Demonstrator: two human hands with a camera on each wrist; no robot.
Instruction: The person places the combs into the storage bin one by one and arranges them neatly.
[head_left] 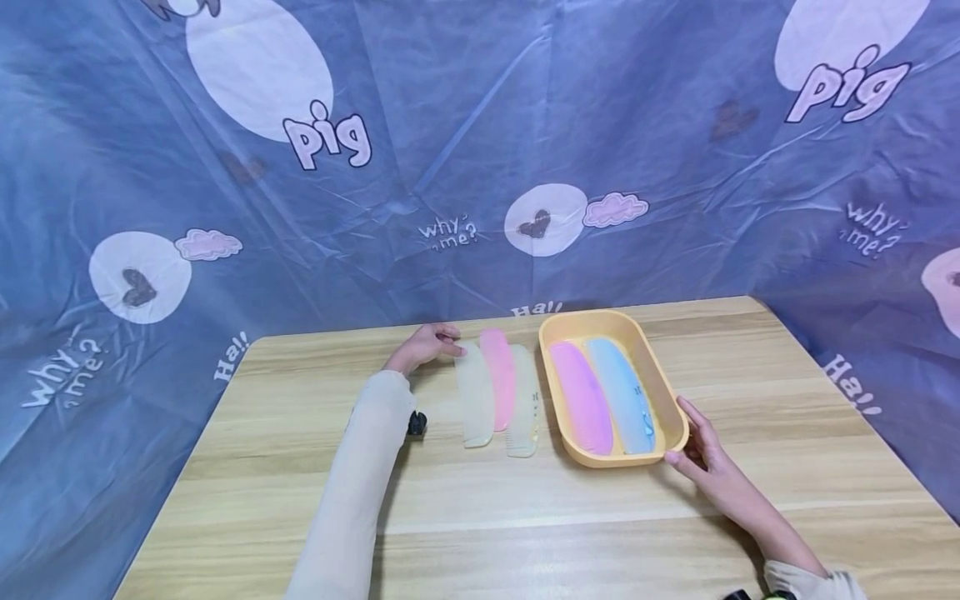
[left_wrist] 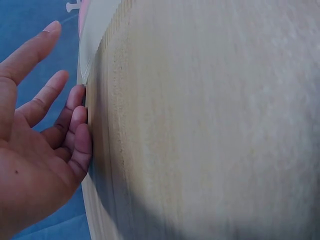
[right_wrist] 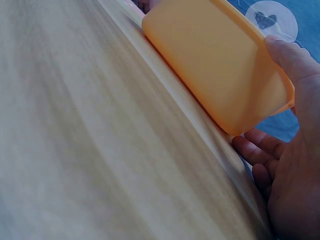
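Side by side on the wooden table lie a pale green comb (head_left: 477,400), a pink comb (head_left: 498,375) and another pale comb (head_left: 522,400). My left hand (head_left: 429,346) is at the far end of the leftmost pale comb, its thumb tip near that end. In the left wrist view this hand (left_wrist: 45,125) has its fingers loosely bent beside the comb's teeth (left_wrist: 107,37), holding nothing. A yellow plastic box (head_left: 551,392) contains a pink-purple comb (head_left: 581,396) and a blue comb (head_left: 622,396). My right hand (head_left: 705,458) grips the box's near right corner, thumb at the rim (right_wrist: 250,25).
The wooden table (head_left: 480,533) reaches back to a blue printed cloth (head_left: 420,167), which hangs behind it and along both sides. The box stands just right of the loose combs.
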